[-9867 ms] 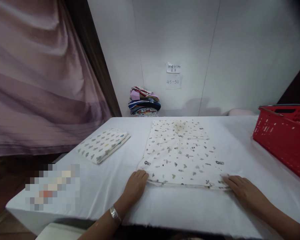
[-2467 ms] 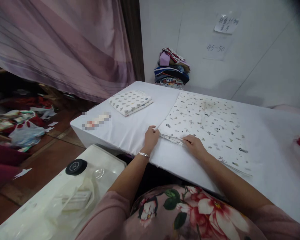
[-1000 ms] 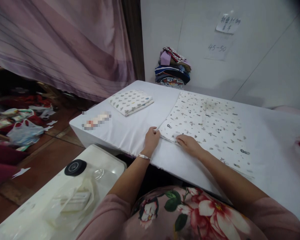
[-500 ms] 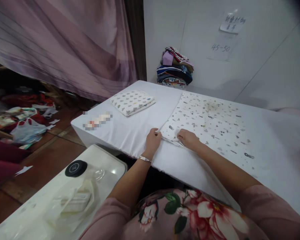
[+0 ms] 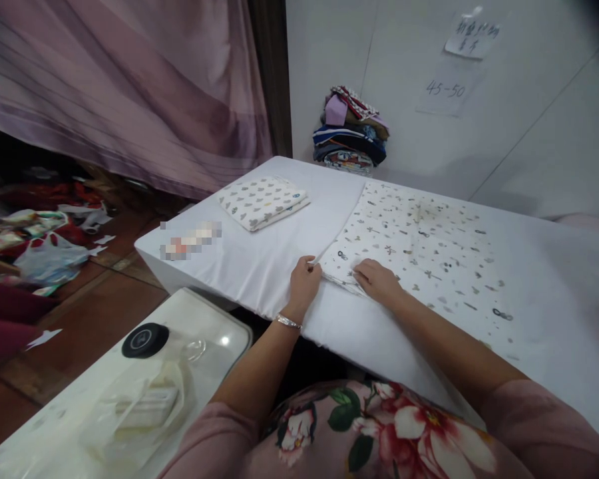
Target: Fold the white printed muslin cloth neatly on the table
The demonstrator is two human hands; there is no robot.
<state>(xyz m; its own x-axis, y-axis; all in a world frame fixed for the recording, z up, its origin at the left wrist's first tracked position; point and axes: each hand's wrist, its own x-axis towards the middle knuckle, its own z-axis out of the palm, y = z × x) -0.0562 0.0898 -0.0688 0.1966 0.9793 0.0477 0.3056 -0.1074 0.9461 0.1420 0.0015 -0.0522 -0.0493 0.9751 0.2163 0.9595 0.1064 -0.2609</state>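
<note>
A white cloth (image 5: pixel 404 239) printed with small grey and tan motifs lies flat on the white-covered table. My left hand (image 5: pixel 305 283) pinches its near left corner, thumb and fingers closed on the edge. Just to the right, my right hand (image 5: pixel 377 279) rests on the near edge with curled fingers gripping the fabric. Several layers show along that edge between the hands. Farther left lies a folded white cloth (image 5: pixel 262 203) with grey cloud-like shapes, apart from both hands.
A pile of folded fabrics (image 5: pixel 350 133) stands behind the table by the wall. At front left, a white surface (image 5: pixel 180 319) holds a round black object (image 5: pixel 145 340) and a clear plastic bag (image 5: pixel 140 412). Bags (image 5: pixel 52 256) lie on the floor. A pink curtain (image 5: pixel 144 80) hangs left.
Both hands keep their hold on the cloth's near edge and have barely moved. The camera view has shifted slightly.
</note>
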